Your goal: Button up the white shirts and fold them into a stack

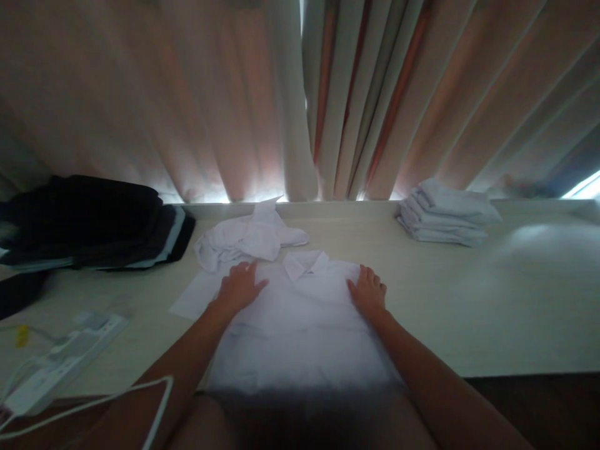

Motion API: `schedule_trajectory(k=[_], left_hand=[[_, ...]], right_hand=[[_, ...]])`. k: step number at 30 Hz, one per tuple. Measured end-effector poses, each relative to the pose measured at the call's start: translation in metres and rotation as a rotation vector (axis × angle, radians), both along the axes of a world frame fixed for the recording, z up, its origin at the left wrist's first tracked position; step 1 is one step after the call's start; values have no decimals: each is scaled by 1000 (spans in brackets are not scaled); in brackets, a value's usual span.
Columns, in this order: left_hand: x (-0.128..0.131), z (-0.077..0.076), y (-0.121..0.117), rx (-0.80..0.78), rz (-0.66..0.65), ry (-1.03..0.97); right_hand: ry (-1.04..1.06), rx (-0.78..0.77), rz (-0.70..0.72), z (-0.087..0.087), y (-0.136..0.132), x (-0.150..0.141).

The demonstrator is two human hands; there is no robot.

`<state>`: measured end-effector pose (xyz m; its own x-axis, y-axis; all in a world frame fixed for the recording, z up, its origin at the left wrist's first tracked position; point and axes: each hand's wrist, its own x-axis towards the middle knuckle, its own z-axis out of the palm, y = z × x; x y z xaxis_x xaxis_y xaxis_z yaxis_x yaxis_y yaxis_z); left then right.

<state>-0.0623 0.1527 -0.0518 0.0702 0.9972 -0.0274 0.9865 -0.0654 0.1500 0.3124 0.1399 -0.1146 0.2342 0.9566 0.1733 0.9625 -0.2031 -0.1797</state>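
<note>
A white collared shirt (309, 325) lies spread before me, its collar (305, 264) at the far end and its lower part reaching the table's near edge. On its left shoulder rests my left hand (241, 286), thumb apart from the fingers. My right hand (369, 290) is on the opposite shoulder, with the thumb on the cloth and the fingers slightly bent at its edge. Both hands look open, though blur softens the fingertips. Just beyond my left hand is a crumpled white garment (248, 237).
Dark folded clothes (84, 219) are stacked at the left, and folded white garments (445, 212) at the back right. A power strip (65, 362) with a white cable (162, 406) sits at the near left. Curtains (210, 100) hang behind the pale table (469, 306).
</note>
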Motion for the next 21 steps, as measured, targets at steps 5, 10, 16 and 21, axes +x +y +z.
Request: schedule_trajectory(k=[5,10,16,21], left_hand=[[7,-72,-12,-2,46,131],[3,-108,11,63,-57,201],[37,-100,103,168,-123,163],[56,-104,168,171,-71,95]], right_hand=[[-68,46,-4,-25,-4,18],[-56,-39,54,-37,26,42],[-62,-19,54,-40,99,73],[13,70,40,-39,173,91]])
